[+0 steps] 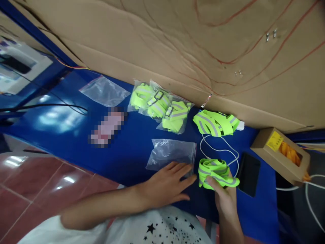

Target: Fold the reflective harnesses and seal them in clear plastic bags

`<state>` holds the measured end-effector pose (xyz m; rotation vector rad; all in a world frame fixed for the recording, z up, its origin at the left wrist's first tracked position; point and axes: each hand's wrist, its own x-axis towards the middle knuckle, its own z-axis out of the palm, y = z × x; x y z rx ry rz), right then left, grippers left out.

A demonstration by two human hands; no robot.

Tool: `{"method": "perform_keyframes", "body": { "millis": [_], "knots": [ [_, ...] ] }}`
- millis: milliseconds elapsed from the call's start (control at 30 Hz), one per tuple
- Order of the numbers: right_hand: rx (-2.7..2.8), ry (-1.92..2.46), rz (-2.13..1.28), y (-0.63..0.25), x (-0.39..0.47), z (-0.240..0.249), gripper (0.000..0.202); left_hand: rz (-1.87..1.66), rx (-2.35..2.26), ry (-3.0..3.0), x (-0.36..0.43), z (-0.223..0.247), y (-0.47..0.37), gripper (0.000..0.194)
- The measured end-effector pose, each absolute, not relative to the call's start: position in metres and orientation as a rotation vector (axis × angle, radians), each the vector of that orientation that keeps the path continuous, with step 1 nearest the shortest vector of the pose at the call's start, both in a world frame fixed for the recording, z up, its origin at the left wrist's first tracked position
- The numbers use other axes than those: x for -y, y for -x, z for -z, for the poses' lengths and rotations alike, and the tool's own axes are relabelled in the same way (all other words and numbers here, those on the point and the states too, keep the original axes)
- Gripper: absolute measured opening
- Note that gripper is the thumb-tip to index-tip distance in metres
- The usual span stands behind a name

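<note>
My right hand [225, 191] grips a folded neon-yellow reflective strap [214, 171] with grey stripes, the thumb pressed on its front. My left hand [169, 184] lies with spread fingers at the lower edge of a clear plastic bag [172, 152]; whether the fingertips press on the bag I cannot tell. Behind my right hand rests another loose reflective strap [215, 123]. Along the cardboard, several similar straps lie packed in clear bags, among them a bagged strap [176, 117] with a black buckle.
The blue table [132, 145] also holds another clear bag [105, 91], a blurred-out pink item [108, 127], a white cable [219, 149], a dark phone [250, 174] and a brown box [281, 154] with orange contents. A cardboard wall [152, 47] with red wires borders the back.
</note>
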<state>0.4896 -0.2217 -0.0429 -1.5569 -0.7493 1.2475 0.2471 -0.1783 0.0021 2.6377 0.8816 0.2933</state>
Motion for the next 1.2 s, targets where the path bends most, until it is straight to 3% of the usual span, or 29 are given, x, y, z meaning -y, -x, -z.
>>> {"method": "perform_keyframes", "body": {
  "millis": [67, 133, 367, 467, 767, 1033, 1200],
  "knots": [
    [0.71, 1.552, -1.261, -0.49, 0.221, 0.042, 0.064, -0.209, -0.829, -2.71, 0.173, -0.003, -0.241, 0.097],
    [0.684, 1.536, -1.256, -0.491, 0.218, 0.039, 0.064, -0.168, -0.897, -2.749, 0.163, -0.004, -0.24, 0.116],
    [0.703, 1.495, -1.175, -0.495, 0.214, 0.032, 0.055, -0.042, -1.177, -2.68, 0.133, 0.007, -0.255, 0.129],
    [0.737, 1.514, -1.213, -0.498, 0.215, 0.034, 0.051, -0.044, -1.1, -2.696, 0.128, 0.007, -0.251, 0.124],
    [1.022, 1.476, -1.508, -0.499, 0.189, 0.009, 0.046, -0.553, -0.963, -2.733, 0.134, 0.004, -0.248, 0.115],
    [1.575, 1.552, -1.609, -0.513, 0.171, -0.018, 0.04, -0.614, -0.897, -2.694, 0.136, 0.007, -0.251, 0.095],
    [1.929, 1.505, -1.544, -0.513, 0.157, -0.025, 0.045, -0.534, -0.902, -2.692, 0.138, 0.009, -0.256, 0.105]
  ]
}}
